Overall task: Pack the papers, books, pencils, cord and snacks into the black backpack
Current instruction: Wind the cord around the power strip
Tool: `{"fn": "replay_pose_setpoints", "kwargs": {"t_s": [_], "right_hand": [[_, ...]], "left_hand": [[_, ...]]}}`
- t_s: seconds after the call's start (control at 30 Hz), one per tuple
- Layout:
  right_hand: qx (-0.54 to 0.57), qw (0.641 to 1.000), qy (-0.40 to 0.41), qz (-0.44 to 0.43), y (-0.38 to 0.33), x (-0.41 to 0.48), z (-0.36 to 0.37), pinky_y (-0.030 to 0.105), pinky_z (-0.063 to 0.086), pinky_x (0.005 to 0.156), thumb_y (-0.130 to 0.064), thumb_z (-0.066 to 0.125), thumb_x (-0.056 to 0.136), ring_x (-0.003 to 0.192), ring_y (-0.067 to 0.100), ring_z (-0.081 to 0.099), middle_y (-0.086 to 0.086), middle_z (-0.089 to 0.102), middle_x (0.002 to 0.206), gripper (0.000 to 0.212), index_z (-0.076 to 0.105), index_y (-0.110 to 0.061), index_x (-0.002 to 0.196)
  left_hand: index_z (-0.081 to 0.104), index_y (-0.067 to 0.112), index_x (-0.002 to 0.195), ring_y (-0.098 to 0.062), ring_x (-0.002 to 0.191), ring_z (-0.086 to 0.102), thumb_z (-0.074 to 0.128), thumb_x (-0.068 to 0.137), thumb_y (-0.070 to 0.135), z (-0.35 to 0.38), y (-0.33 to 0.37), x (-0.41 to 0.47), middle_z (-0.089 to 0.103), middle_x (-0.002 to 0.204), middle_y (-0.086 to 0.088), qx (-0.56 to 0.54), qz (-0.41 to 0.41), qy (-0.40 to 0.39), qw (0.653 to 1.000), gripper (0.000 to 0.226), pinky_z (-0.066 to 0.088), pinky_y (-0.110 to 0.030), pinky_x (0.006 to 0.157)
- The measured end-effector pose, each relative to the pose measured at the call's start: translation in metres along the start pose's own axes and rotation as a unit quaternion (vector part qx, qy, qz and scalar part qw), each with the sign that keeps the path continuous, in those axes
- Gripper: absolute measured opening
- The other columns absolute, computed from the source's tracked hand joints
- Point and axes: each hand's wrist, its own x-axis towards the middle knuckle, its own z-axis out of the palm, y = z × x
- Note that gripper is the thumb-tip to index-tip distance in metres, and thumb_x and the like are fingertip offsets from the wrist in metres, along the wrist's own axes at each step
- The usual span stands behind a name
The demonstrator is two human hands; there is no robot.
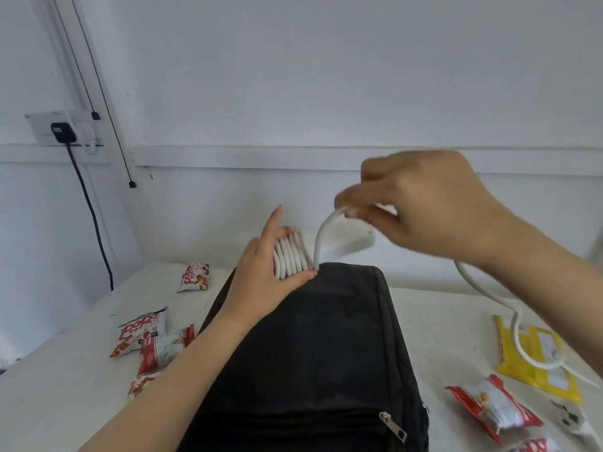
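Cord (295,254), white and thick, is wound in a row of tight loops around our left hand (261,275), just above the centre of the frame, right over the far end of the black backpack (313,347). That left hand is held flat and open, fingers pointing up and away, thumb pressed against the lowest loops near the backpack's top edge. Our right hand (421,207), blurred, sits upper right of centre with its fingertips pinched shut on the free run of the cord. From that pinch the cord arcs down to the coil on one side, and on the other trails beneath the wrist toward the lower right, crossing a yellow packet (538,360) on the counter (58,386) and ending near a white plug (569,419) at the lower right edge.

We see the backpack lying flat along the middle of the frame, with a zipper pull (393,427) on the pocket nearest us. Snack packets (146,334) in red and white lie in a loose cluster at lower left, one more snack packet (194,277) sits alone farther back at the left, and a red snack packet (494,407) lies at lower right. At upper left, a black adapter (62,132) sits in a wall socket.
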Motion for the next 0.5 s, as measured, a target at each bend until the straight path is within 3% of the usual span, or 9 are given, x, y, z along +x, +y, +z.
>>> {"fn": "replay_pose_setpoints", "kwargs": {"t_s": [0.07,0.13,0.17,0.23,0.3,0.37,0.43,0.5], "right_hand": [[0.06,0.997,0.025,0.036,0.017,0.012,-0.001,0.016,0.029,0.049,-0.034,0.059,0.086,0.058,0.006,0.054,-0.012,0.059,0.067,0.016,0.074,-0.037,0.091],[0.155,0.983,0.004,0.093,0.034,0.021,0.001,0.011,0.037,0.058,-0.033,0.068,0.083,0.063,-0.005,0.055,-0.021,0.06,0.066,0.012,0.073,-0.039,0.093],[0.237,0.964,-0.018,0.121,0.043,0.023,0.002,0.007,0.042,0.066,-0.03,0.073,0.08,0.07,-0.008,0.059,-0.023,0.065,0.069,0.014,0.074,-0.036,0.093],[0.423,0.89,-0.065,0.16,0.06,0.025,0.005,0.014,0.05,0.084,-0.022,0.077,0.072,0.084,0.001,0.067,-0.01,0.074,0.081,0.021,0.076,-0.021,0.092],[0.497,0.845,-0.092,0.176,0.066,0.021,0.012,0.019,0.054,0.07,-0.021,0.076,0.068,0.074,0.009,0.068,0.0,0.074,0.077,0.023,0.076,-0.014,0.09],[0.528,0.823,-0.1,0.186,0.06,0.013,0.023,0.012,0.044,0.051,-0.019,0.076,0.071,0.055,0.001,0.06,-0.007,0.07,0.065,0.016,0.077,-0.015,0.087],[0.547,0.814,-0.068,0.182,0.05,0.003,0.04,0.01,0.044,0.053,-0.025,0.078,0.059,0.054,-0.005,0.059,-0.016,0.066,0.06,0.015,0.076,-0.026,0.074],[0.562,0.789,-0.02,0.247,0.04,-0.007,0.058,0.018,0.037,0.051,-0.031,0.065,0.047,0.046,-0.002,0.046,-0.014,0.056,0.049,0.014,0.065,-0.023,0.058]], "left_hand": [[0.002,0.055,0.138,-0.003,0.111,0.049,0.081,0.065,0.039,-0.001,0.012,-0.01,0.049,0.121,0.027,-0.055,0.005,-0.025,0.998,0.109,0.045,-0.037,0.097],[0.007,0.05,0.141,-0.004,0.113,0.052,0.082,0.064,0.035,-0.003,0.025,-0.022,0.052,0.121,0.025,-0.106,0.026,-0.031,0.994,0.11,0.047,-0.039,0.097],[0.011,0.045,0.143,-0.006,0.113,0.053,0.083,0.063,0.032,-0.004,0.031,-0.027,0.053,0.121,0.022,-0.129,0.042,-0.027,0.99,0.109,0.048,-0.037,0.095],[0.019,0.032,0.145,-0.014,0.112,0.057,0.084,0.062,0.024,-0.008,0.045,-0.037,0.058,0.12,0.014,-0.184,0.079,-0.003,0.98,0.106,0.05,-0.031,0.091],[0.027,0.019,0.143,-0.022,0.109,0.059,0.083,0.062,0.018,-0.012,0.056,-0.04,0.06,0.118,0.005,-0.238,0.11,0.033,0.964,0.098,0.05,-0.029,0.089],[0.033,0.012,0.139,-0.026,0.107,0.059,0.08,0.064,0.017,-0.014,0.062,-0.037,0.061,0.118,-0.001,-0.274,0.116,0.068,0.952,0.089,0.051,-0.031,0.087],[0.037,0.011,0.135,-0.025,0.106,0.059,0.079,0.065,0.017,-0.015,0.062,-0.033,0.061,0.118,-0.002,-0.274,0.107,0.103,0.95,0.082,0.051,-0.028,0.085],[0.041,0.012,0.133,-0.02,0.106,0.059,0.079,0.067,0.019,-0.015,0.057,-0.028,0.06,0.117,0.0,-0.25,0.086,0.142,0.954,0.076,0.05,-0.021,0.083]]}}
